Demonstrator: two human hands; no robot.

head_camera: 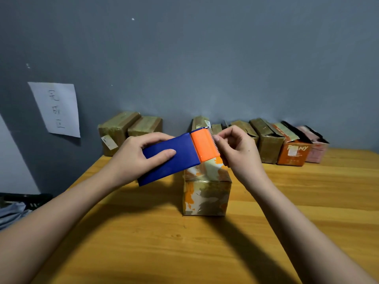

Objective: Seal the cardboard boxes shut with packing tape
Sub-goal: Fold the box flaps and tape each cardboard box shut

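A person stands at a wooden bench (143, 232) with a small cardboard box (207, 193), patched in orange and already glossy with tape, taken here as the landmark. Directly above the box, the left hand (141, 158) is clamped on the blue body of a tape dispenser (174, 156), thumb across its upper face and the other fingers wrapped over its far edge. At the dispenser's orange cutter end (205, 145), just above the box's far top edge, the right hand (238, 152) has thumb and forefinger drawn together at the serrated blade, apparently pinching the free end of the packing tape; the tape itself is too clear to make out.

Behind the box, against the grey wall, runs a row of boxes (270, 140), several with loose flaps. To the box's far left stand two taped boxes (131, 132) below a handwritten paper sign (57, 109).

The step in hand is judged to be freeing the tape end. It is best done by peeling squarely off the blade, keeping fingertips clear of the teeth, holding the dispenser steady, then anchoring the end down one side of the box before drawing along the seam.
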